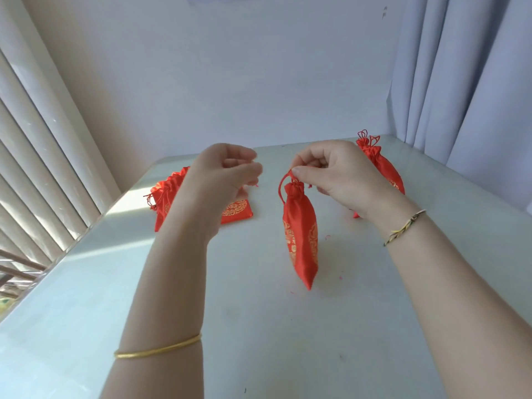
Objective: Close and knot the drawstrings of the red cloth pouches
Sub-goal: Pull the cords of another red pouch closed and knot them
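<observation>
Risk: pouch [300, 226] hangs at centre from our right hand [336, 174] alone, thumb and forefinger pinching the drawstring [283, 185]. If the cord slips, we drop it on the table [259, 326]. Left hand [221, 171] is at 10 o'clock with fingers curled in; we cannot tell if they hold a cord end. Spare pouches [236, 210] lie at 10 o'clock, tied pouch [377, 162] at 2.

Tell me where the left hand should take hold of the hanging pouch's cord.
Probably the cord loop bowing out on the left of the cinched neck, approached from the left. The pouch hangs from the right hand, which pinches the cord on top, so that loop stands free facing the left hand.
</observation>
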